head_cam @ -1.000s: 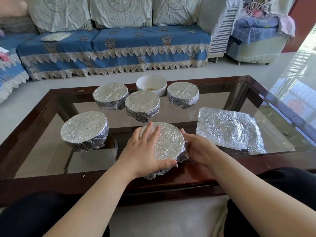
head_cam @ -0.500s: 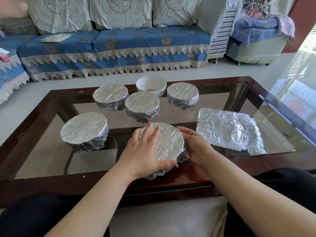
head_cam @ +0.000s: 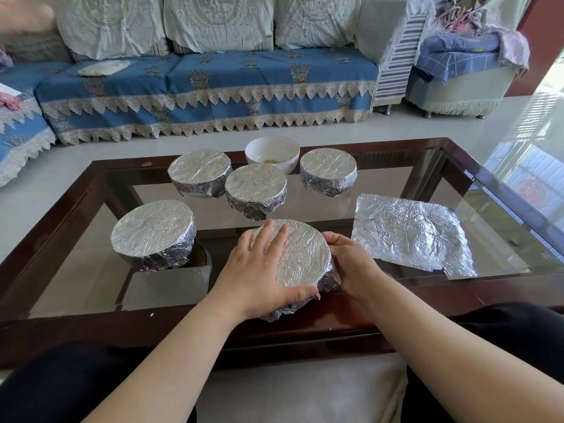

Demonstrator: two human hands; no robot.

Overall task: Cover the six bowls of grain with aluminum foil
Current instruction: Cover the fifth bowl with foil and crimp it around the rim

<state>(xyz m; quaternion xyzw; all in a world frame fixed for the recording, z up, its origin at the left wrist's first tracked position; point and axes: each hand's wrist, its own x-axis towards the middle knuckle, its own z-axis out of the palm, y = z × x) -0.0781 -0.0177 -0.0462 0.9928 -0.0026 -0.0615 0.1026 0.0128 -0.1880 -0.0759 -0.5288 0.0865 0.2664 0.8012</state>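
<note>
On the near edge of the glass surface [head_cam: 427, 184] stands a foil-covered bowl [head_cam: 302, 254]; the left hand [head_cam: 259, 273] lies flat on its top with fingers straight and thumb along the near rim, and the right hand [head_cam: 351, 261] curls its fingers against the right side. Four other covered bowls [head_cam: 256, 190] stand further away, with one uncovered white bowl [head_cam: 271, 152] of grain at the far side. A loose foil sheet [head_cam: 412, 233] lies flat to the right.

- A home living room.
- A long sofa [head_cam: 213, 77] in blue patterned covers with lace trim and pale lace-draped back cushions.
- A glass-topped coffee table [head_cam: 503, 190] with a dark wooden frame.
- An armchair [head_cam: 457, 77] heaped with blankets, on a pale tiled floor [head_cam: 36, 203].
</note>
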